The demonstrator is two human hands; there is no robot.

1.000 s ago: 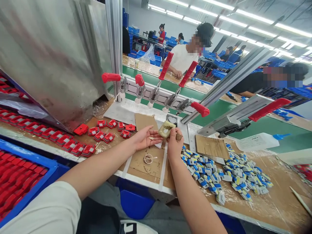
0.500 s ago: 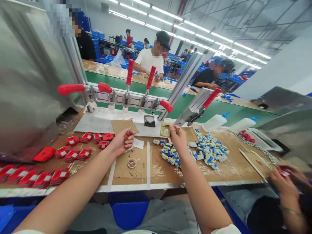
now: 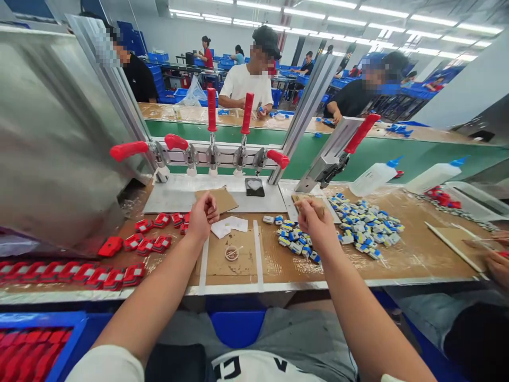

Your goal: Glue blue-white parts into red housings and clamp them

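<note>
1. The left hand (image 3: 203, 216) is hovering by a cardboard sheet (image 3: 225, 199); its fingers are folding inward, contents hidden.
2. The right hand (image 3: 318, 218) is covering part of a cardboard piece (image 3: 297, 198); its fingers are bunching together; I cannot tell whether they're clamping anything.
3. Both cardboards are probably weighing little, staying stiffish; free edges are offering grip.
4. Toggle clamps (image 3: 212, 154) are bounding the rear; room is opening between the hands, above white papers (image 3: 230, 226).

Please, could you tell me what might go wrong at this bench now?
The bare right hand might scatter the loose heap of small blue, white and yellow blocks near it if it moves low. The small, round, open cup with a thin, pale stick stands on brown cardboard between the forearms, so a low sweep could tip it.
</note>
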